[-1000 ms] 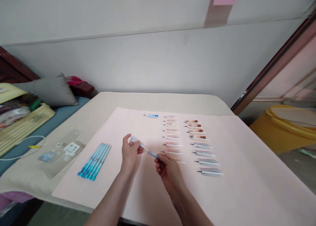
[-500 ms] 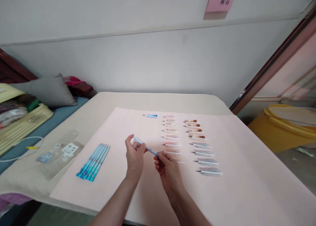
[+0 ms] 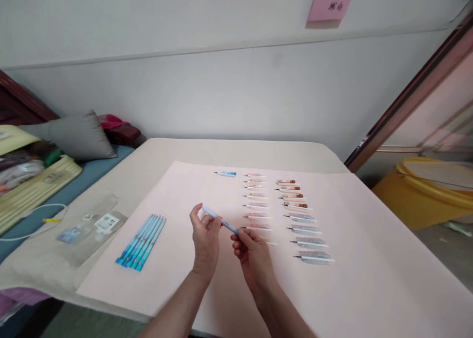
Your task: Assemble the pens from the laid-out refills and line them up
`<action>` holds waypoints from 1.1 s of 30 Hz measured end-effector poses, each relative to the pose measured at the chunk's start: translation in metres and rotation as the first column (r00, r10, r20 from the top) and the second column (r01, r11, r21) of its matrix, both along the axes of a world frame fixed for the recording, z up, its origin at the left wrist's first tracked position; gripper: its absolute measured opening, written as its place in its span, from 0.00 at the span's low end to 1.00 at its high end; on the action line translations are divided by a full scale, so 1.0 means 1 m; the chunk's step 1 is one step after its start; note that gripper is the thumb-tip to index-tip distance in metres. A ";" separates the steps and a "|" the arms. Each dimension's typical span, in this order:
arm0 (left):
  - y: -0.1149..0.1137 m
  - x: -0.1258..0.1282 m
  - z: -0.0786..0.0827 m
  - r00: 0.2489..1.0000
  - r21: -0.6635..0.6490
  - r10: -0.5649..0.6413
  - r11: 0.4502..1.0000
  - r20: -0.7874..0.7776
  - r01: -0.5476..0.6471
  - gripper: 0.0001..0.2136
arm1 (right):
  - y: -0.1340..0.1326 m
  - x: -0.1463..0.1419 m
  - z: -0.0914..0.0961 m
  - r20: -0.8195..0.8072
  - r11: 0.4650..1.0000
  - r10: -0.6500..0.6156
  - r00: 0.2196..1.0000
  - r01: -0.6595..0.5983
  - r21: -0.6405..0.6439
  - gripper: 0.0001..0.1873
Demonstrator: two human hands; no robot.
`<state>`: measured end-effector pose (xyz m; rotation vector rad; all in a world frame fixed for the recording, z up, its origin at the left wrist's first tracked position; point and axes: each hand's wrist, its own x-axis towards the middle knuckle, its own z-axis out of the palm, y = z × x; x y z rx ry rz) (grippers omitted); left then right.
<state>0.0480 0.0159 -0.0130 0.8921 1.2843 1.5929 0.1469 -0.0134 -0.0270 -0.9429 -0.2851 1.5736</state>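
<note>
A light blue pen [image 3: 228, 225] is held slantwise between my hands above the pink sheet. My left hand [image 3: 207, 240] has its index fingertip at the pen's upper end and its thumb against the barrel. The lower end is pinched between thumb and fingers of my right hand [image 3: 253, 252]. Left of my hands lies a row of several blue pens [image 3: 142, 242]. Beyond them, a thin refill with a blue printed strip [image 3: 226, 174] lies near the back. Two columns of refills with printed strips, one pinkish [image 3: 255, 205] and one brown and grey [image 3: 309, 243], lie to the right; my right hand partly covers the nearer pinkish ones.
The pink sheet [image 3: 369, 279] covers much of the cream table [image 3: 229, 151]. A clear plastic bag with labels [image 3: 92, 229] lies at the left. Left of the table are a grey pillow [image 3: 81, 136] and a pale box [image 3: 48, 180]. A yellow bin [image 3: 428, 195] stands at the right.
My left hand has shifted slightly right and down along with the pen's upper end. My grip looks the same, and the laid-out pens and refills stay in place.
</note>
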 end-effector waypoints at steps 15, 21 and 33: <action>0.002 -0.017 0.006 0.963 -0.135 -0.163 0.972 0.212 0.194 0.12 | 0.001 -0.003 0.003 0.083 0.999 -0.036 0.996 0.038 -0.025 0.11; 0.000 -0.021 0.004 0.959 -0.138 -0.130 0.976 0.251 0.169 0.13 | -0.002 -0.005 0.000 0.094 1.000 0.028 0.995 -0.028 0.001 0.12; 0.000 -0.022 0.008 0.917 -0.078 -0.309 0.938 0.250 0.337 0.11 | 0.002 0.003 0.000 0.082 0.986 0.140 0.987 -0.131 -0.107 0.14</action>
